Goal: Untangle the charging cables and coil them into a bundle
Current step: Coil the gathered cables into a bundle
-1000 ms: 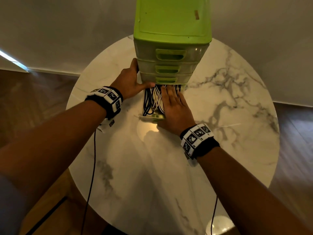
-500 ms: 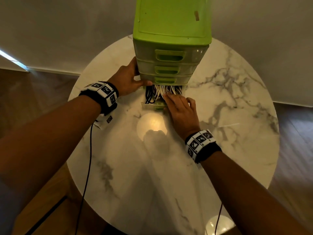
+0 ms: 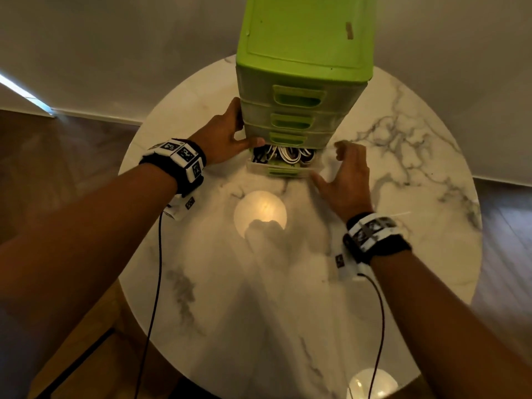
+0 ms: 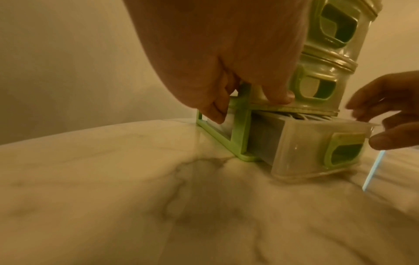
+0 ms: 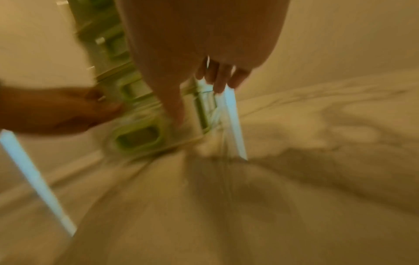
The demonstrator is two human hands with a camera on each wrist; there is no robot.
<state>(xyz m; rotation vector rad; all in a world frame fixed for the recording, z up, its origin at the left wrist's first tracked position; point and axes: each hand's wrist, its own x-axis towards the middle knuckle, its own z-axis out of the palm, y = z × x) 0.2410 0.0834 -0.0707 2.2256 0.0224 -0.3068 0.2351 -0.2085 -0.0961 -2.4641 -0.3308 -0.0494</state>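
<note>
The left hand (image 3: 221,136) is bracing the left side of the green drawer tower (image 3: 302,70) at upper centre, thumb along the third drawer's lower edge, fingers curled round the frame. The bottom drawer (image 3: 283,169) is sitting partly open, black and white charging cables (image 3: 283,154) piled inside. The right hand (image 3: 347,177), just right of the drawer, is grasping nothing, fingers loosely bent, thumb reaching toward its front corner on the marble table (image 3: 259,283).
</note>
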